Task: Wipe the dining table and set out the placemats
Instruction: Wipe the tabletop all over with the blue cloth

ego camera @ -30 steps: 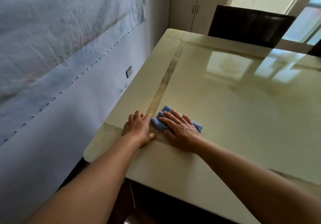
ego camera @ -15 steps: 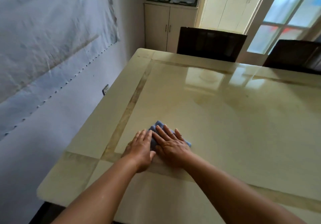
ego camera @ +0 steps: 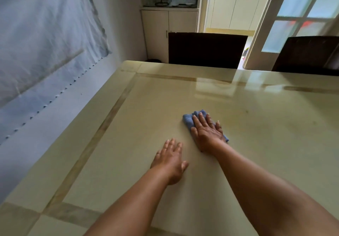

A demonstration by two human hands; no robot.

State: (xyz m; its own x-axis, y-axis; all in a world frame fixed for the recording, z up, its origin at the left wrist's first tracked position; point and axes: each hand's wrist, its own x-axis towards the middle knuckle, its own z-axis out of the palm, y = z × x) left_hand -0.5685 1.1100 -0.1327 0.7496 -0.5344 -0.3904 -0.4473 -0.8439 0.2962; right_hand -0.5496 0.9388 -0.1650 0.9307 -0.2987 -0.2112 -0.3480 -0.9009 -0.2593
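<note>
A small blue cloth (ego camera: 189,120) lies on the glossy cream dining table (ego camera: 266,135), toward its middle. My right hand (ego camera: 207,133) presses flat on the cloth with straight fingers and hides most of it. My left hand (ego camera: 171,159) rests flat on the bare tabletop, nearer to me and to the left, apart from the cloth. No placemats are in view.
Two dark chairs (ego camera: 207,49) (ego camera: 310,54) stand at the table's far edge. A wall hung with pale sheeting (ego camera: 45,52) runs close along the left side. Beyond are a cream cabinet (ego camera: 168,28) and a glass-paned door (ego camera: 293,21).
My right hand has slid the cloth away from me and rightward, from near the left inlay strip toward the table's middle. The left hand has come off the cloth and stays behind.
</note>
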